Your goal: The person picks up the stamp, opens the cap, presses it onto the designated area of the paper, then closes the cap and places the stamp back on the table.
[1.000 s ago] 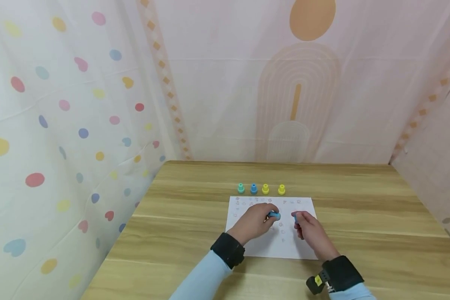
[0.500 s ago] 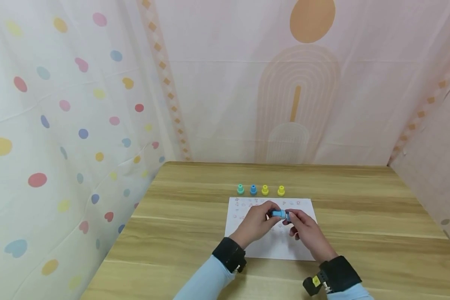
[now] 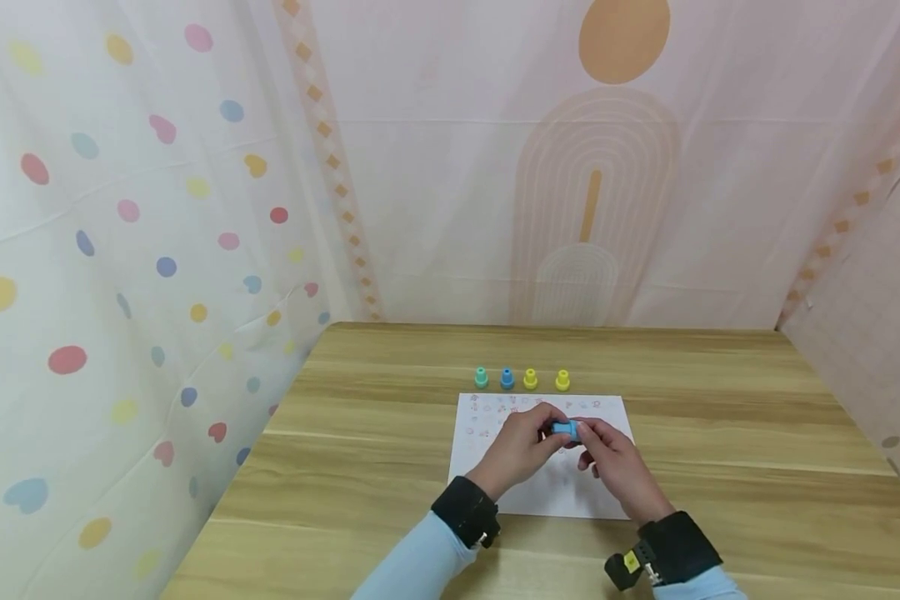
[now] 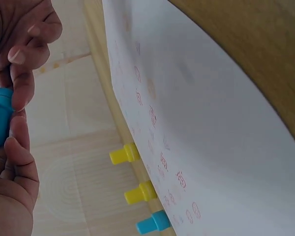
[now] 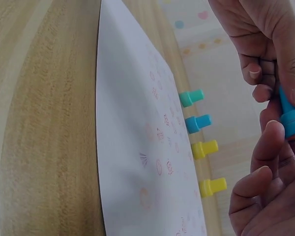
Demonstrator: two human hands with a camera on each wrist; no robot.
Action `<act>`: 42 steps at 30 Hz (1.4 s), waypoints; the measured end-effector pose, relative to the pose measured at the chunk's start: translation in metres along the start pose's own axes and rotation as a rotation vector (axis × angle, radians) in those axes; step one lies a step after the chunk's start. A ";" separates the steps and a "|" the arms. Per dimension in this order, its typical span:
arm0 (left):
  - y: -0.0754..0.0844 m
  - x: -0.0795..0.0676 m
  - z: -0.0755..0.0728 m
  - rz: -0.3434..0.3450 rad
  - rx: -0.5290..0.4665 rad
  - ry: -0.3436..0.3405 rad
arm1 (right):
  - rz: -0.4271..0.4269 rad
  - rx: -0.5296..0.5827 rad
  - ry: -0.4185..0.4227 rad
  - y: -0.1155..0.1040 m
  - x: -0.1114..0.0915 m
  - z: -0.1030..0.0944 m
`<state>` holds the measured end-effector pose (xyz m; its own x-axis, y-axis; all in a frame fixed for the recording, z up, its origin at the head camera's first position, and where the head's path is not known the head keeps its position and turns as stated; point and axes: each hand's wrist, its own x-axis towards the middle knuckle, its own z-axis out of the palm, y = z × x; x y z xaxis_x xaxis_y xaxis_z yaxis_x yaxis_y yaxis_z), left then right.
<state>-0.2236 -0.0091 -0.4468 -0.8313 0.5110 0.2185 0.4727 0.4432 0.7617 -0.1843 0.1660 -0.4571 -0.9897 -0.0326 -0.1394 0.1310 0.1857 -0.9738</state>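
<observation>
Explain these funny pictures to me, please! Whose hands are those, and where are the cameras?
No robot here: the left grip and right grip are a person's bare hands, together holding one small blue cylinder. Wide pictures come from a camera on the person's head; tilted close ones come from a camera on each wrist. On the wooden table lies white paper with little coloured marks. Past its far edge stand a green peg, a blue peg and two yellow pegs.

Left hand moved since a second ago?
Yes. In the head view, the left hand has shifted rightward, closer to the right hand, judged against the white sheet.
</observation>
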 end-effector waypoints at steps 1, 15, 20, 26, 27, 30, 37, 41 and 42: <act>0.001 0.000 0.000 0.007 -0.004 0.008 | -0.005 -0.004 0.002 -0.001 0.000 0.000; 0.010 0.003 0.000 0.008 0.050 -0.013 | -0.018 -0.052 -0.008 -0.010 -0.002 -0.002; 0.011 0.000 -0.004 -0.007 0.030 -0.006 | -0.031 -0.047 -0.027 -0.013 -0.005 -0.001; 0.009 -0.003 -0.008 0.006 0.044 -0.004 | -0.024 -0.064 -0.018 -0.015 -0.007 -0.004; 0.009 -0.003 -0.009 0.013 0.049 -0.001 | -0.026 -0.078 -0.012 -0.014 -0.008 -0.005; 0.007 -0.005 -0.011 0.027 0.058 0.003 | -0.034 -0.133 0.004 -0.012 -0.007 -0.010; 0.004 -0.006 -0.014 0.038 0.087 -0.003 | -0.044 -0.198 0.016 -0.009 -0.005 -0.017; 0.002 -0.006 -0.015 0.054 0.102 -0.012 | -0.028 -0.230 0.034 -0.010 -0.006 -0.018; 0.002 -0.006 -0.015 0.058 0.105 -0.015 | -0.023 -0.247 0.040 -0.010 -0.006 -0.019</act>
<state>-0.2217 -0.0224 -0.4372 -0.7972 0.5492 0.2507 0.5490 0.4868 0.6794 -0.1811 0.1827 -0.4431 -0.9944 -0.0022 -0.1054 0.0948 0.4203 -0.9024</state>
